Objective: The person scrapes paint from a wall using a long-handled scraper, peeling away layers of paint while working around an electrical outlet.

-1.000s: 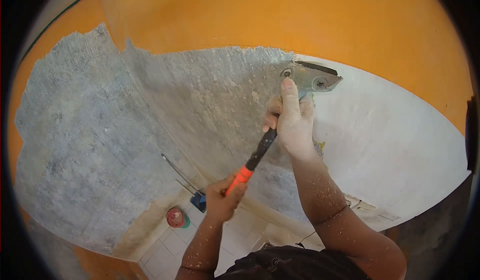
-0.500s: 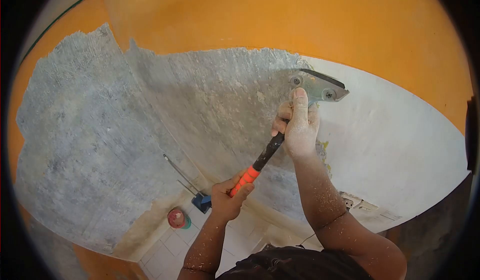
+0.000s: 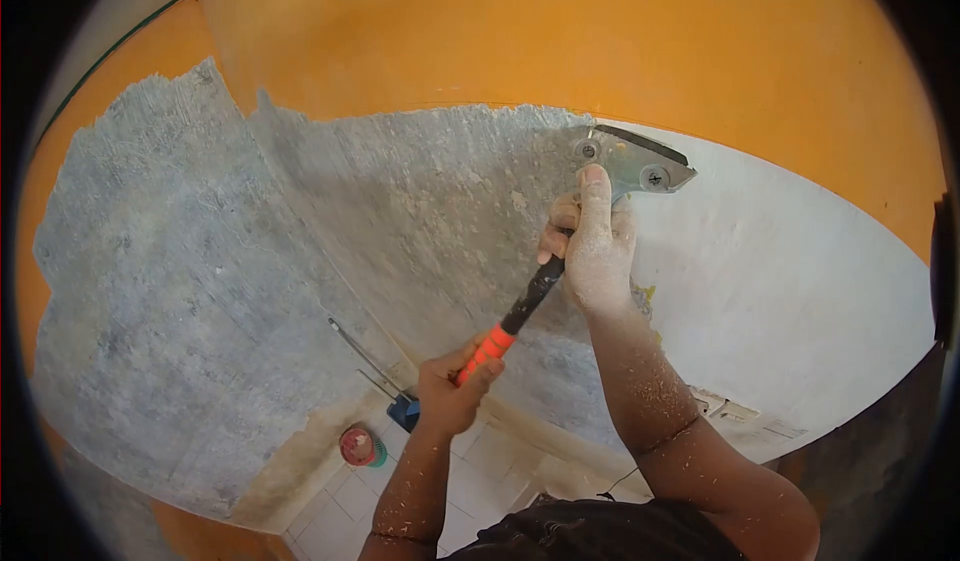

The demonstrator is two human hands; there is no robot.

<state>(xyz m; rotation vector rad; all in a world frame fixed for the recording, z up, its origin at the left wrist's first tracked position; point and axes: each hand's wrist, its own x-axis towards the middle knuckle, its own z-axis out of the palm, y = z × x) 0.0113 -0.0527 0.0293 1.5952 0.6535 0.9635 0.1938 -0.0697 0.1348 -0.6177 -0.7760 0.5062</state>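
Observation:
A long-handled wall scraper (image 3: 528, 296) slants up across the middle of the view, its wide metal head held against the wall. My right hand (image 3: 597, 246), dusted white, is closed round the upper shaft, with the thumb pressed on the back of the head. Lower down, my left hand (image 3: 455, 391) wraps the orange grip at the handle's end. The blade sits just under the orange painted wall (image 3: 560, 31), where bare grey plaster (image 3: 430, 191) meets the white layer (image 3: 770, 261). The blade's contact edge is partly hidden by the head.
On the tiled floor (image 3: 335, 506) below stands a red and green bucket (image 3: 362, 446). Beside it is a blue dustpan-like thing (image 3: 404, 411) with a long thin handle. Electrical sockets (image 3: 725, 407) are set into the wall at lower right. A wall corner lies at left.
The scraper head has moved up the wall, closer to the orange border, and both hands have risen with it. The grip of each hand is the same.

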